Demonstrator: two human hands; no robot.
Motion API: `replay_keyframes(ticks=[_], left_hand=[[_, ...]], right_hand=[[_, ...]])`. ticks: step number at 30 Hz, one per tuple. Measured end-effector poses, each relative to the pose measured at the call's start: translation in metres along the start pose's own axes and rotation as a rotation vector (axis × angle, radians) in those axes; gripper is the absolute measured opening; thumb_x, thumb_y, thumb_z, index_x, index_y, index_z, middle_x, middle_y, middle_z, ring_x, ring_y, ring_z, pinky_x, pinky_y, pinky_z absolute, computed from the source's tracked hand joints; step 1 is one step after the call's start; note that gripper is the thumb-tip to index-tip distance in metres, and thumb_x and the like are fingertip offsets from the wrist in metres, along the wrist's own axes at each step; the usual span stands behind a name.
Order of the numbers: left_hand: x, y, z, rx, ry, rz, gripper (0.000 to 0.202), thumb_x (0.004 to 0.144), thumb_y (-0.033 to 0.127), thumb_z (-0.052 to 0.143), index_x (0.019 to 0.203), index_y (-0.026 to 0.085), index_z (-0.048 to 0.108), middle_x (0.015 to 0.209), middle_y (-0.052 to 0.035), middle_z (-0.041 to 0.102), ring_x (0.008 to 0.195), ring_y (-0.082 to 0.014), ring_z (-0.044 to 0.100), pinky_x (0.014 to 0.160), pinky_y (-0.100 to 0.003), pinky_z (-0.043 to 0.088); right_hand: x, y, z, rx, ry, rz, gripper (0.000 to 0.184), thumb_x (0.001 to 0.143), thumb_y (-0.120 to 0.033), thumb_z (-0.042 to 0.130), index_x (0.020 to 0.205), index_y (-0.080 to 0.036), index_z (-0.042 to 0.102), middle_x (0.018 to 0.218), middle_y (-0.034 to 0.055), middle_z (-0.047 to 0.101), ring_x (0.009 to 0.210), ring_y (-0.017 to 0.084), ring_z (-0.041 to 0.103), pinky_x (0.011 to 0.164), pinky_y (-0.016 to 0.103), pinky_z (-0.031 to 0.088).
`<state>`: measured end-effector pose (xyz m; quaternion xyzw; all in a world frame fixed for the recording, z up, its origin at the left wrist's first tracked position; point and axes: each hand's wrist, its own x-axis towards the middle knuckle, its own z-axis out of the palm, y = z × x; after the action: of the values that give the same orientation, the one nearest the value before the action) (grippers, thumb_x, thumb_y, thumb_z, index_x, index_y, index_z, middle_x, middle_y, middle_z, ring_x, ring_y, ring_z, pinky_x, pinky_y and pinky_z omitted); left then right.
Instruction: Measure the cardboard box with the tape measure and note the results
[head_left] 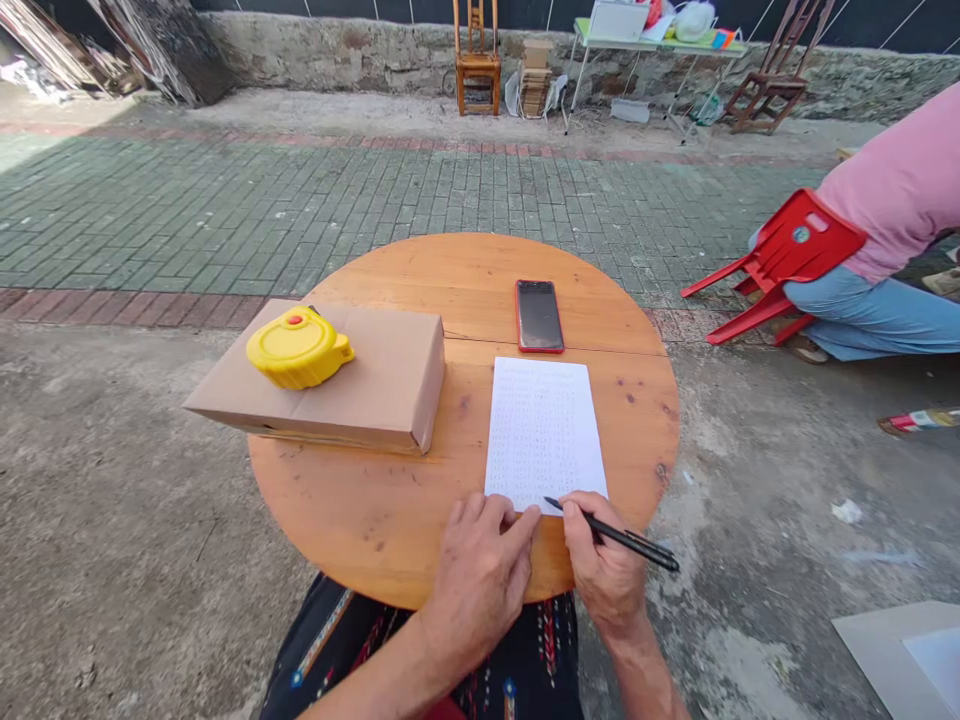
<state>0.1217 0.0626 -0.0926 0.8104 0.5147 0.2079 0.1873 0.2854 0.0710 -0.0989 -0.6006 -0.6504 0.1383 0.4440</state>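
Note:
A white sheet of paper (541,420) lies on the round wooden table (367,520), with rows of small handwriting down most of it. My right hand (611,570) is closed around a black pen (634,543), whose tip points left over the sheet's lower edge. Whether the tip touches the paper I cannot tell. My left hand (487,560) rests on the table's near side, its fingers laid out and their tips on the lower left edge of the sheet. Just beyond the paper is a phone (538,315) in a red case, its screen dark.
On the left, a cardboard box (390,370) overhangs the table edge, bearing a yellow tape-measure-shaped case (296,345). A person (892,200) in pink sits on a red chair (806,240) at right. A folding table (652,40) and wooden chair (477,65) stand by the wall.

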Motion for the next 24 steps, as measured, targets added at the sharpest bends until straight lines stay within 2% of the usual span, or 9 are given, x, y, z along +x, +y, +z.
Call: replay_keyframes(ticks=[11,24], left_hand=[[0.0016,-0.0006,0.0009,-0.003,0.012,0.003,0.039,0.090,0.011,0.053,0.125,0.025,0.062,0.091,-0.0047,0.056,0.083,-0.0213,0.048,0.073,-0.036,0.037],[0.0014,-0.0008,-0.0003,-0.014,0.012,0.003,0.038,0.090,0.011,0.053,0.125,0.025,0.062,0.091,-0.0050,0.057,0.084,-0.0214,0.048,0.073,-0.036,0.037]], right_hand=[[0.0013,0.0005,0.0023,-0.016,0.002,0.000,0.016,0.096,-0.020,0.052,0.087,-0.020,0.065,0.076,-0.0013,0.070,0.069,0.011,0.067,0.069,0.018,0.052],[0.0004,-0.0003,-0.0001,-0.009,-0.008,0.004,0.018,0.096,-0.021,0.052,0.083,-0.020,0.064,0.072,-0.0027,0.068,0.064,0.011,0.065,0.064,0.018,0.050]])
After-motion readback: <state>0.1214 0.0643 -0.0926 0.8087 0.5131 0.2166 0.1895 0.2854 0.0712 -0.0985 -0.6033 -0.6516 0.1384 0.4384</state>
